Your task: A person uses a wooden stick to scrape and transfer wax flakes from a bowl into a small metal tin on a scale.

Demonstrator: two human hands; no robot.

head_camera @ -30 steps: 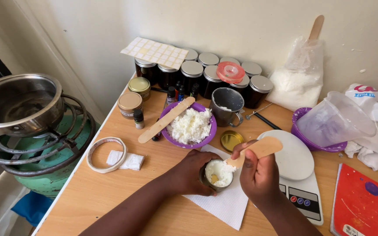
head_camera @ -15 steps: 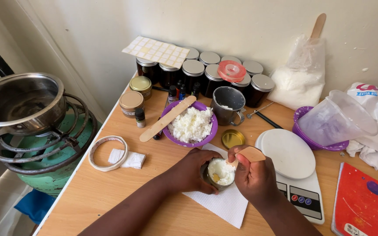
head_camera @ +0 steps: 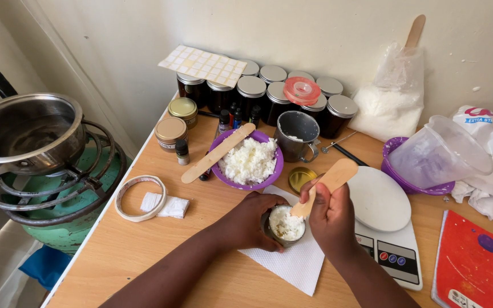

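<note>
Left hand (head_camera: 250, 219) wraps around a small tin (head_camera: 283, 224) full of white flakes, steadying it on a white paper towel (head_camera: 292, 265) near the front edge of the wooden table (head_camera: 144, 251). Right hand (head_camera: 331, 215) is closed around a wooden spatula (head_camera: 325, 185), blade tip down in the flakes, handle angled up and to the right.

Just behind the tin: purple bowl (head_camera: 250, 161) holding more white flakes, a second wooden stick (head_camera: 218, 153) lying across its left rim. A gold lid (head_camera: 302, 178) sits between bowl and right hand. A grey metal mug (head_camera: 296, 136) stands behind the bowl.

Back edge, against the wall: cluster of dark jars (head_camera: 269, 97) with silver lids, a sheet of square labels (head_camera: 202, 64) resting on the leftmost ones, a red ring lid (head_camera: 302, 90) on another. To their right, a clear bag of white flakes (head_camera: 392, 102) with a stick standing in it.

Right of the hands: white kitchen scale (head_camera: 386, 225), round platform bare. Beyond it, a clear plastic jug (head_camera: 437, 153) tipped in a purple bowl. Red book (head_camera: 475, 262) at the front right corner.

Left edge: tape roll (head_camera: 140, 198) and a folded white pad (head_camera: 164, 205). Off the table to the left, a steel pot (head_camera: 27, 134) on a green gas burner.
</note>
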